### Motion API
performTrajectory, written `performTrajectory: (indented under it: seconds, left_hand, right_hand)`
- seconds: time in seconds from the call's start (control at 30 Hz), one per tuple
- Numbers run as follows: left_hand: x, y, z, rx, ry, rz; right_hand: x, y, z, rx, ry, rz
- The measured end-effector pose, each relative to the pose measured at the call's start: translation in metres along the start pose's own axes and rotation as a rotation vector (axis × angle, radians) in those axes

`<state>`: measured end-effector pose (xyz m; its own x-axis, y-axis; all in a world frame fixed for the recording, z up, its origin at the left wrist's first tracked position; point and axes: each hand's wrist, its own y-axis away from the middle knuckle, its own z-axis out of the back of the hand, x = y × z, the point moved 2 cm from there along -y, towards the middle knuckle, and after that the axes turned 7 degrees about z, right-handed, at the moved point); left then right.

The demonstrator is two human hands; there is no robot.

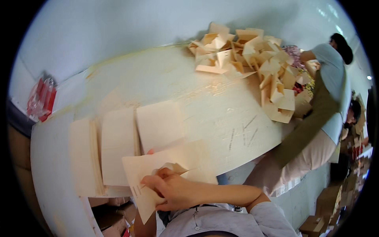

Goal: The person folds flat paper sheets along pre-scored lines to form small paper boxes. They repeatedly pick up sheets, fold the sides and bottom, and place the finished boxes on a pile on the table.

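Observation:
Close to my body I hold a cream cardboard piece (pixel 146 170), partly folded, with a flap bent up near its middle. My right hand (pixel 167 189) is closed on the near part, its fingers bent over the card. Most of my left hand (pixel 150 151) is hidden behind the cardboard; one fingertip shows at the far edge, and the left forearm passes underneath. Just beyond, flat cream cardboard sheets lie in stacks: a left stack (pixel 83 158), a middle stack (pixel 117 148) and a right stack (pixel 160 122). The right end of the held piece is blurred.
A heap of folded cream cardboard pieces (pixel 272 75) covers the far right of the pale table (pixel 213 102). A person (pixel 331 75) leans over it. A red item in clear plastic (pixel 42 98) lies at the far left. Brown boxes (pixel 314 225) stand on the floor at right.

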<state>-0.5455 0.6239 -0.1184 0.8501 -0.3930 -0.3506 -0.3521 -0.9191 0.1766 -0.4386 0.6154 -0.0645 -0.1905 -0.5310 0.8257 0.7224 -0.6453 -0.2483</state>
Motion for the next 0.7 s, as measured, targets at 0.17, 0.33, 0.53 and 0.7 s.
performTrajectory:
  seconds: [0.17, 0.33, 0.53, 0.7]
  left_hand:
    - [0.004, -0.003, 0.015, 0.029, -0.135, -0.028]
    - [-0.022, 0.014, 0.053, 0.012, -0.14, -0.158]
    - [-0.027, 0.002, 0.039, 0.207, 0.175, -0.227]
    - [-0.031, 0.005, 0.038, 0.229, 0.244, -0.219]
  right_hand:
    - [0.01, -0.001, 0.008, -0.08, 0.204, 0.104]
    - [0.025, -0.008, 0.038, -0.327, 0.482, 0.296]
    - [0.015, 0.013, 0.031, -0.602, 0.412, 0.39]
    - [0.015, 0.005, 0.012, -0.713, 0.3, 0.369]
